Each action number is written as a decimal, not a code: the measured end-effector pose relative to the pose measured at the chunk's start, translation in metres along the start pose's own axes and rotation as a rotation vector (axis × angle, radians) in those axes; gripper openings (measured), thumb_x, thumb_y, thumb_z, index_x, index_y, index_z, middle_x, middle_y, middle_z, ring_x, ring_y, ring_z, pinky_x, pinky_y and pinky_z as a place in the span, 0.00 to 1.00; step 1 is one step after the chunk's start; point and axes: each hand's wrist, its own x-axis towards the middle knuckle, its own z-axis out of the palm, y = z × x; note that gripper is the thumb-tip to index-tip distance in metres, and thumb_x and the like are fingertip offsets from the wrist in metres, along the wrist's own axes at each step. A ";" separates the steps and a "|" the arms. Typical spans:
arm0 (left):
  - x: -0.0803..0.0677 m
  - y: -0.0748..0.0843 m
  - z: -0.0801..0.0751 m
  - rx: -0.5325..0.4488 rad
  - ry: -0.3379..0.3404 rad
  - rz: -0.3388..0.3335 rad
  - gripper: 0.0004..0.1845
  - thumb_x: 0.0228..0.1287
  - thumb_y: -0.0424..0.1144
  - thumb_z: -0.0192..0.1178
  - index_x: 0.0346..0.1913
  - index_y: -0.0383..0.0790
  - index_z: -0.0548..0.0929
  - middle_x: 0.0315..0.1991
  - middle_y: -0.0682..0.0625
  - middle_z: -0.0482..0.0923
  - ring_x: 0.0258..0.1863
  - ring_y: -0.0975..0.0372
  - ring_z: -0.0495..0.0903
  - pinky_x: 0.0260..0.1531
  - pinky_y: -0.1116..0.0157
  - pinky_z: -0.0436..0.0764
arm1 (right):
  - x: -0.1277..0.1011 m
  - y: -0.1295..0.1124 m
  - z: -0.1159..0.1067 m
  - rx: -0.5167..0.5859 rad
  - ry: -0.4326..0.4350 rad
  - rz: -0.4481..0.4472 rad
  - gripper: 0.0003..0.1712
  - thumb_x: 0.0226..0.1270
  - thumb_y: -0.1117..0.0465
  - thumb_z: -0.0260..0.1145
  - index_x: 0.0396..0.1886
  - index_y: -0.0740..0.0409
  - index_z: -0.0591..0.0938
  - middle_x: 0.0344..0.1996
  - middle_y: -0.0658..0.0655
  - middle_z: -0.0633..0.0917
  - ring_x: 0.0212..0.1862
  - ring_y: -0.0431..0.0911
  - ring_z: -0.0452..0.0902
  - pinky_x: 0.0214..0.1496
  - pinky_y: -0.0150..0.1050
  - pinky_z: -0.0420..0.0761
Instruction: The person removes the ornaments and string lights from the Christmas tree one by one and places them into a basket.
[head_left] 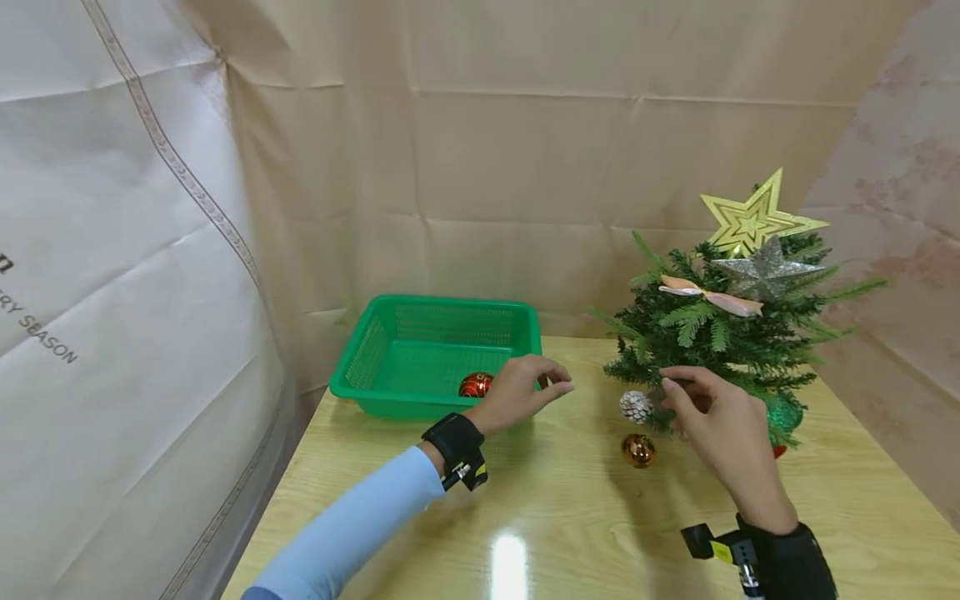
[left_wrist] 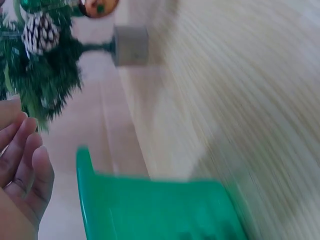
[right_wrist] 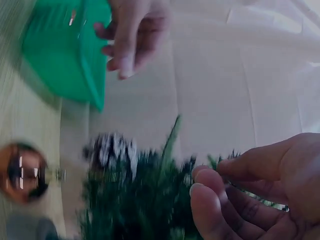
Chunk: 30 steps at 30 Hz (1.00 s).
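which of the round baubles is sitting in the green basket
The red bauble, inside the green basket; the gold bauble hangs off the tree.

A pale wooden bench (head_left: 570,533) with a glossy top catches a bright streak of overhead light. Creased beige sheeting (head_left: 525,158) hangs behind as a backdrop; a white printed banner (head_left: 105,317) covers the left side.
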 end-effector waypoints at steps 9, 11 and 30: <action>0.022 0.034 0.027 -0.077 -0.040 0.028 0.13 0.69 0.50 0.56 0.49 0.51 0.85 0.41 0.61 0.79 0.29 0.77 0.71 0.27 0.79 0.70 | 0.001 0.013 0.005 -0.155 0.020 -0.055 0.15 0.73 0.61 0.58 0.56 0.54 0.80 0.21 0.51 0.81 0.12 0.35 0.65 0.14 0.34 0.65; 0.028 0.041 0.032 -0.090 -0.049 0.033 0.15 0.70 0.51 0.55 0.51 0.51 0.84 0.43 0.59 0.78 0.28 0.78 0.70 0.26 0.79 0.70 | 0.002 0.014 0.006 -0.177 0.042 -0.087 0.15 0.71 0.62 0.60 0.55 0.54 0.80 0.18 0.50 0.79 0.11 0.34 0.63 0.13 0.33 0.64; 0.042 0.052 0.050 -0.078 -0.109 0.026 0.08 0.68 0.50 0.58 0.43 0.55 0.85 0.31 0.67 0.73 0.20 0.76 0.68 0.23 0.79 0.68 | 0.012 0.017 0.011 -0.320 0.097 -0.227 0.13 0.57 0.65 0.71 0.43 0.54 0.87 0.13 0.49 0.78 0.08 0.38 0.50 0.13 0.33 0.51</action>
